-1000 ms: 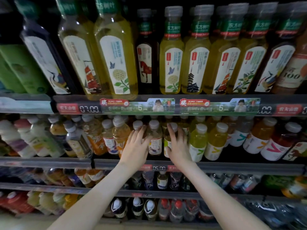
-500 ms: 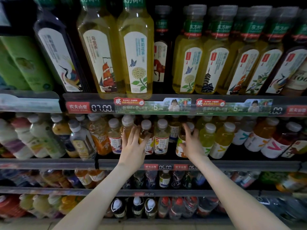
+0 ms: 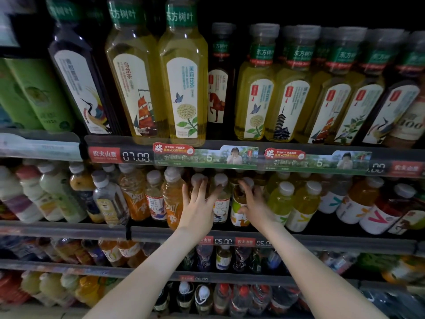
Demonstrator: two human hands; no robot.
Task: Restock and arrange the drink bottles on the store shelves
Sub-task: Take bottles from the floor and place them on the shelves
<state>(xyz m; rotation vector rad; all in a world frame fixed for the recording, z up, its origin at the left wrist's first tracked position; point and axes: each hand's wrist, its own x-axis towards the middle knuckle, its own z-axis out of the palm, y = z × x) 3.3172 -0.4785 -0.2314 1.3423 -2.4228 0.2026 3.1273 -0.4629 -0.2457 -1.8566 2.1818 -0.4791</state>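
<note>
Two hands reach to the dark middle shelf [image 3: 161, 233]. Our left hand [image 3: 197, 209] lies flat, fingers spread straight against a small white-capped amber plastic bottle [image 3: 196, 177]. Our right hand [image 3: 256, 209] curls fingers and thumb round the amber plastic bottle with a green-and-orange label [image 3: 237, 221] in the same front row.

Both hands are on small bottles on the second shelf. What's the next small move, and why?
Probably draw them forward to the shelf edge: left hand spreads over one bottle's cap, right hand lies on the green-labelled bottle.
</note>
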